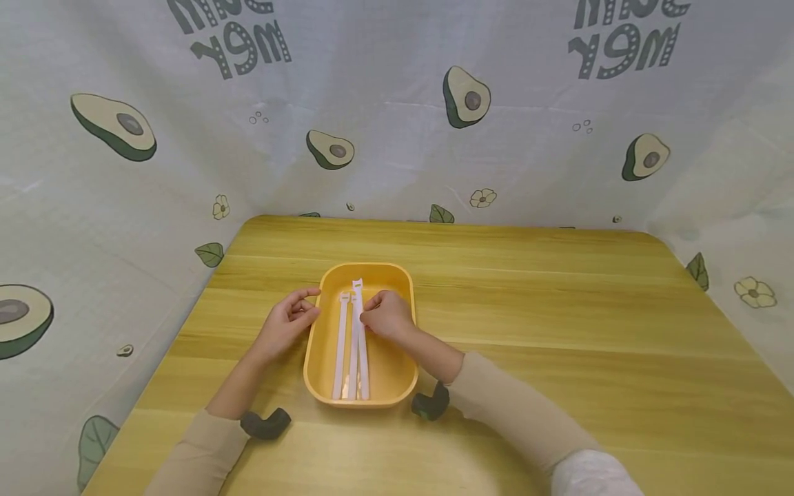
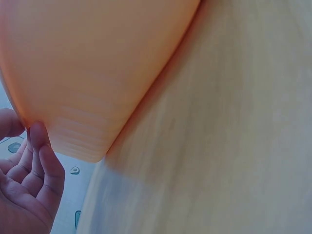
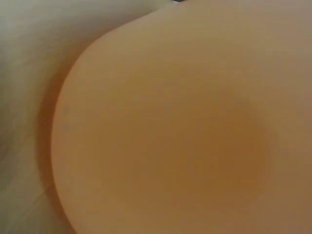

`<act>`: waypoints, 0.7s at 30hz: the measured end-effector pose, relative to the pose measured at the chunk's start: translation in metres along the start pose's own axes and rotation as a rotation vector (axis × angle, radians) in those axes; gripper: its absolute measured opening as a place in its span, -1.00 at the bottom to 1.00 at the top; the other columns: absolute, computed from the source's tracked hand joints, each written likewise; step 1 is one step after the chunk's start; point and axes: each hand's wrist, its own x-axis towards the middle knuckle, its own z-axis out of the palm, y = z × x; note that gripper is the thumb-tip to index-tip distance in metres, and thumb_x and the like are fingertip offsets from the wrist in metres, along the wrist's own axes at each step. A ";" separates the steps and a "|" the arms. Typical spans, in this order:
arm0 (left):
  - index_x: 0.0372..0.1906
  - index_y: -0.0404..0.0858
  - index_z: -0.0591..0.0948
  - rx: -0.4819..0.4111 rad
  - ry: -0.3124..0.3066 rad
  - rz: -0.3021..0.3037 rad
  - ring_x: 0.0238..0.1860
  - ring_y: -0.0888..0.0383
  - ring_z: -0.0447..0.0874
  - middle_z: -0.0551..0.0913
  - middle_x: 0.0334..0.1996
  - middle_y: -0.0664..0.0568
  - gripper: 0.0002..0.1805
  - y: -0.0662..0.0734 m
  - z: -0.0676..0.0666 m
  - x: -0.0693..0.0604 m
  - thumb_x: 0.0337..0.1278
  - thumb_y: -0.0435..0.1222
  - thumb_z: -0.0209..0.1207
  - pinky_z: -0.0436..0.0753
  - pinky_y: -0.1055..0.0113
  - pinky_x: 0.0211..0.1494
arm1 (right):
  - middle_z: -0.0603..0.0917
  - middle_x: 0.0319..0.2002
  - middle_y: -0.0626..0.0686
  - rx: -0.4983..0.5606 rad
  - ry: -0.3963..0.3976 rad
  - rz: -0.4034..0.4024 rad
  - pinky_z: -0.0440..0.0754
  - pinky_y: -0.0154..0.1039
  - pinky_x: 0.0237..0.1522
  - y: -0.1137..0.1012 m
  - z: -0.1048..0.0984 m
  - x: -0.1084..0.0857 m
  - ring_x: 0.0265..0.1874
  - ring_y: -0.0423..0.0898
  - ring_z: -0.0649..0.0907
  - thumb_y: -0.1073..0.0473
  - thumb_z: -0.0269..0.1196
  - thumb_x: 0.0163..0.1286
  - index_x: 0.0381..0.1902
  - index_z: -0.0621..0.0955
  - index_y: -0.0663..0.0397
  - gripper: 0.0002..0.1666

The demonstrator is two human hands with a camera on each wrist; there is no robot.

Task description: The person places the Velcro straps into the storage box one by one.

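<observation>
A yellow plastic tray stands on the table, with three white cable ties lying lengthwise in it. The left cable tie lies a little apart; the middle cable tie and right cable tie overlap near their slotted heads. My left hand pinches the tray's left rim near its far end; the left wrist view shows its fingertips meeting at that rim. Reaching in over the right rim, my right hand has curled fingers and pinches the right cable tie below its head. The right wrist view shows only the blurred tray.
The wooden table extends to both sides and behind the tray. A white curtain with avocado prints hangs around its far and side edges. Dark wrist devices sit under the left wrist and right wrist.
</observation>
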 end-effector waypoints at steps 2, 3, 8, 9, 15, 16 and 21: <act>0.25 -0.54 0.36 0.000 0.001 -0.002 -0.41 0.21 0.55 0.54 -0.28 -0.32 -0.56 0.000 0.000 0.000 0.37 -0.42 0.10 0.55 0.45 -0.30 | 0.62 -0.56 0.04 -0.054 0.010 -0.006 0.53 -0.37 -0.55 0.000 0.000 0.000 -0.61 -0.12 0.63 0.36 0.30 0.15 -0.39 0.56 0.21 -0.91; 0.25 -0.54 0.37 0.001 0.003 -0.002 -0.41 0.21 0.55 0.54 -0.28 -0.32 -0.56 0.000 0.000 0.000 0.36 -0.42 0.10 0.56 0.45 -0.30 | 0.62 -0.56 0.04 -0.082 0.014 -0.008 0.51 -0.37 -0.55 0.000 0.001 0.000 -0.61 -0.13 0.61 0.35 0.30 0.15 -0.39 0.56 0.20 -0.91; 0.25 -0.53 0.38 0.010 0.007 -0.003 -0.40 0.20 0.55 0.55 -0.28 -0.30 -0.56 0.000 0.001 0.000 0.36 -0.42 0.11 0.55 0.45 -0.29 | 0.57 -0.49 0.01 -0.206 0.039 -0.006 0.43 -0.36 -0.54 -0.001 0.002 0.001 -0.54 -0.11 0.52 0.35 0.30 0.12 -0.43 0.55 0.15 -0.89; 0.24 -0.53 0.38 0.013 0.008 -0.003 -0.39 0.20 0.55 0.55 -0.28 -0.30 -0.56 0.000 0.001 0.000 0.36 -0.41 0.11 0.55 0.45 -0.29 | 0.56 -0.50 0.01 -0.222 0.043 -0.001 0.42 -0.35 -0.55 -0.002 0.002 0.001 -0.55 -0.11 0.52 0.35 0.30 0.11 -0.45 0.55 0.15 -0.90; 0.25 -0.54 0.38 0.011 0.013 0.001 -0.42 0.22 0.55 0.54 -0.29 -0.31 -0.56 0.001 0.000 0.000 0.36 -0.42 0.10 0.56 0.45 -0.33 | 0.52 -0.48 0.04 -0.267 0.042 0.030 0.40 -0.31 -0.53 -0.003 0.005 0.002 -0.52 -0.06 0.50 0.36 0.26 0.13 -0.42 0.49 0.16 -0.87; 0.25 -0.54 0.37 0.010 0.011 0.001 -0.42 0.22 0.54 0.54 -0.29 -0.30 -0.56 0.001 0.000 0.000 0.36 -0.42 0.10 0.56 0.45 -0.34 | 0.50 -0.46 0.04 -0.271 0.041 0.032 0.40 -0.31 -0.52 -0.002 0.006 0.002 -0.50 -0.05 0.49 0.36 0.26 0.13 -0.39 0.48 0.16 -0.85; 0.25 -0.54 0.37 0.001 0.006 -0.009 -0.43 0.23 0.54 0.54 -0.30 -0.28 -0.56 0.002 0.000 0.000 0.36 -0.43 0.11 0.56 0.44 -0.34 | 0.37 -0.55 -0.01 -0.302 0.023 0.045 0.26 -0.32 -0.59 -0.002 0.006 0.003 -0.63 -0.11 0.33 0.37 0.21 0.16 -0.38 0.38 0.14 -0.80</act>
